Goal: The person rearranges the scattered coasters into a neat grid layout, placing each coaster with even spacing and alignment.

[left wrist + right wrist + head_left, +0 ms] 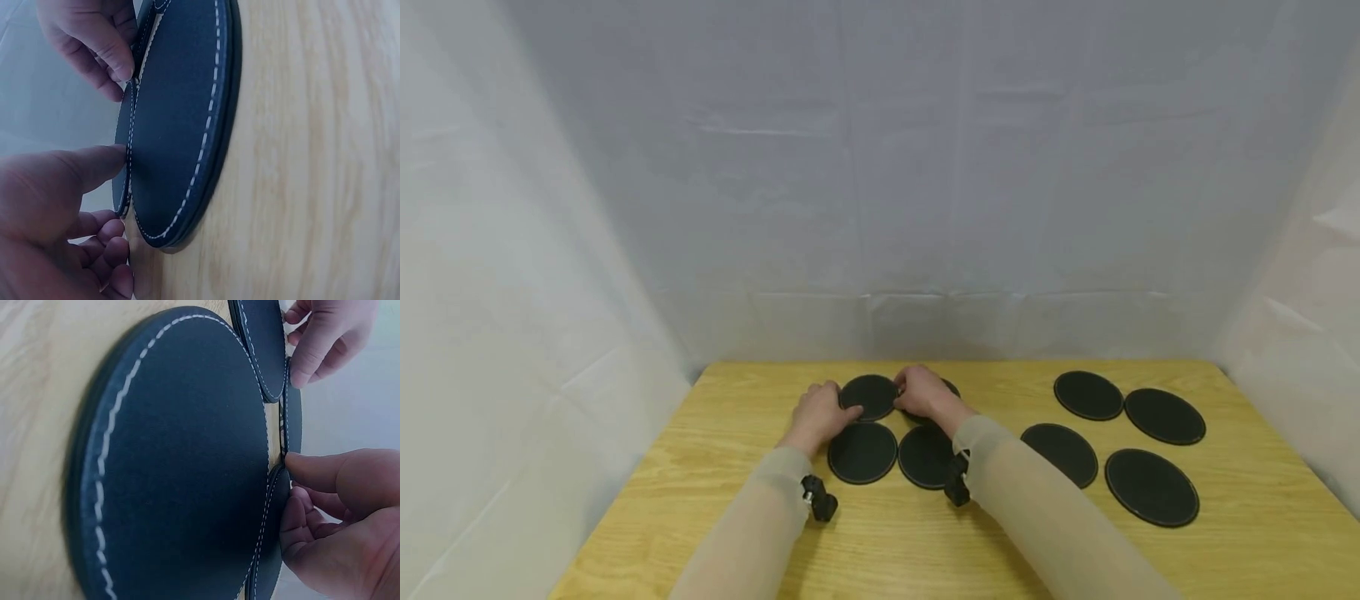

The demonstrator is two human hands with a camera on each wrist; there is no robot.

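A round black leather coaster with white stitching (868, 396) lies flat at centre frame on the wooden table (1262, 533), among three like it. Both hands pinch its rim: left hand (820, 414), right hand (928, 393). Best nudged gently, edges meeting without overlap.

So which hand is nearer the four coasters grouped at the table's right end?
Right. The right hand rests on the left cluster of coasters, on the side facing that group of four; the left hand sits farther away, at the cluster's left edge.
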